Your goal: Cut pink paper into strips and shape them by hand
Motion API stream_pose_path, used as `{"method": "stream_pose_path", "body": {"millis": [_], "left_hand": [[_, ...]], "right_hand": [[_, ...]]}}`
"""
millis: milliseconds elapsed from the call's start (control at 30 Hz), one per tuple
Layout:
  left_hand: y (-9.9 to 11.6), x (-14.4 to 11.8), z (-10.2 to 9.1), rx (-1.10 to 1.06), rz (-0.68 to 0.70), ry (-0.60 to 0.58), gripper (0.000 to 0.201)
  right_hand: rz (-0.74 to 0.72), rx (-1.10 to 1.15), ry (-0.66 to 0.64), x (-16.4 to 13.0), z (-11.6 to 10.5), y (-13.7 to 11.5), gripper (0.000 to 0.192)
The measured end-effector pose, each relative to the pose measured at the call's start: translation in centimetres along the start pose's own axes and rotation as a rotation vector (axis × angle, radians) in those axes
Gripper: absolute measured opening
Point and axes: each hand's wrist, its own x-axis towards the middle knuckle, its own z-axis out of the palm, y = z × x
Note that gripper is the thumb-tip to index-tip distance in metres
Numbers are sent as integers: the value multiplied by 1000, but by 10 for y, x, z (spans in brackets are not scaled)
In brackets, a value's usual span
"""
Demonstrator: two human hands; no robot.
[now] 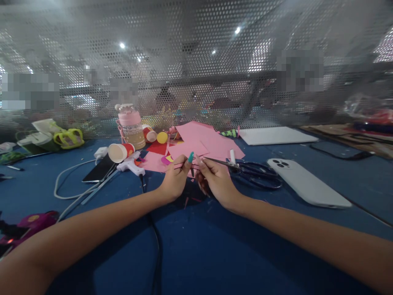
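Observation:
My left hand is closed in a pinch, thumb raised, on a thin pink paper strip. Fingertips of my right hand pinch the strip's other end, close to the left thumb. The strip is narrow and partly hidden by the fingers. Behind both hands lie pink paper sheets, overlapping, with a red paper piece at their left. Dark-handled scissors rest just right of my right hand, blades pointing left. A white glue gun lies left of my left hand.
Left are a red paper cup, a pink-lidded bottle, a black phone and cables. A white phone and a white board lie right. A perforated metal screen stands behind the blue table.

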Motion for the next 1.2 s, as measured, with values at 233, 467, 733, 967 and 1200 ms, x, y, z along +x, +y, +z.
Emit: {"method": "stream_pose_path", "body": {"millis": [233,467,733,967,1200], "left_hand": [[1,-1,1,-17,63,27,28],[1,-3,1,-80,67,-62,33],[3,-4,3,-229,37,-174,41],[5,-7,3,-224,73,-182,43],[7,-5,2,-209,77,-149,36]], "right_hand": [[-9,52,-65,0,0,0,39],[0,116,-138,0,1,-2,42],[91,144,-219,0,0,-2,48],[150,91,-241,1,-1,0,55],[155,81,-197,1,0,-2,57]]}}
